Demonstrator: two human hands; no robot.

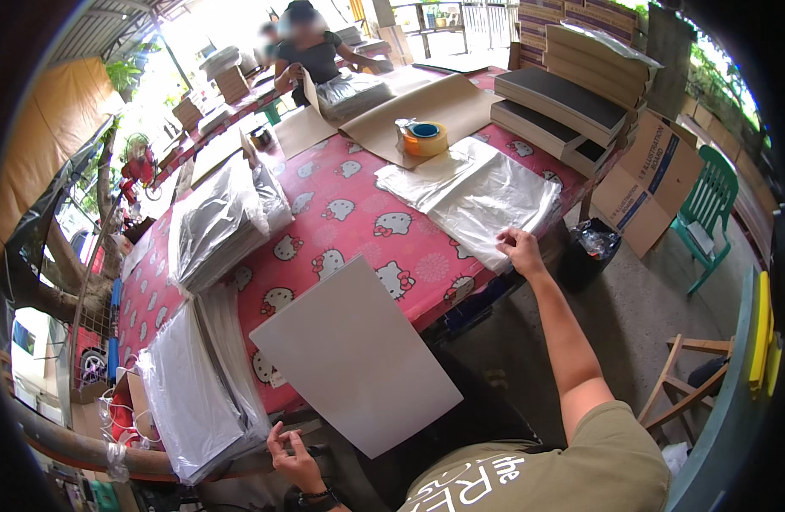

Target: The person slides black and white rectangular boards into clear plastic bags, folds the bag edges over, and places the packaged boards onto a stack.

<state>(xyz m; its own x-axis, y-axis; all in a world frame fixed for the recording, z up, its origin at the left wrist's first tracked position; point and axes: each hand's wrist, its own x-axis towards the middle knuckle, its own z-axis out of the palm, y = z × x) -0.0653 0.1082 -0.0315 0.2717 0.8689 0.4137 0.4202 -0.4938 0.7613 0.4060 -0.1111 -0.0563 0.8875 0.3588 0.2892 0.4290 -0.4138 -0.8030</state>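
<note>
My right hand (520, 250) reaches out to the near corner of a pile of flat, clear-white plastic bags (495, 192), its thumb and fingers pinched at the edge of the top bag. A white rectangular board (358, 354) rests partly on the table edge and partly over my lap; whether it is one board or a thin stack I cannot tell. My left hand (296, 461) is beside the board's near left side, palm up, with its fingers loosely bent and apart and nothing seen in them. Plastic-wrapped board stacks (192, 392) lie close to that hand.
A pink cartoon-print cover (324, 213) spans the table. Tape rolls (422, 136) sit on brown paper (460, 102) behind the bags. More wrapped stacks (226, 222) lie left; dark-topped board stacks (563, 98) rise right. A co-worker (320, 64) handles a wrapped stack across the table. A green chair (708, 205) stands right.
</note>
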